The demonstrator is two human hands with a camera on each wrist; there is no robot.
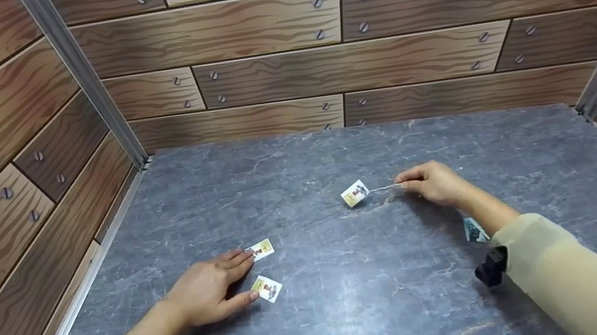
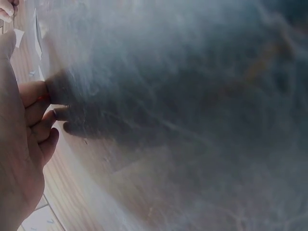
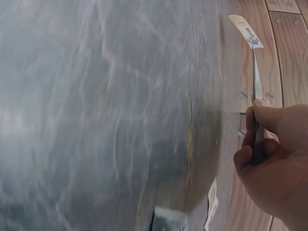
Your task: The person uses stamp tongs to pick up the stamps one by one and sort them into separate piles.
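My right hand [image 1: 438, 184] pinches slim metal tweezers [image 3: 257, 84] between thumb and fingers. At the tweezers' tip hangs a small stamp-like paper picture [image 1: 355, 193], held above the tabletop and slightly bent in the right wrist view. My left hand [image 1: 208, 289] lies palm down on the table with fingers stretched out. Its fingertips touch an upper picture stamp [image 1: 263, 249], and its thumb tip touches a lower one [image 1: 269, 289]. Both lie on the surface. In the left wrist view the left hand [image 2: 21, 144] hides most of what it touches.
A greenish stamp-like paper [image 1: 475, 230] lies on the table, partly hidden behind my right forearm. The grey marbled tabletop [image 1: 298, 167] is walled at the back and sides by wood-patterned panels [image 1: 258, 24] with metal corner posts [image 1: 94, 79].
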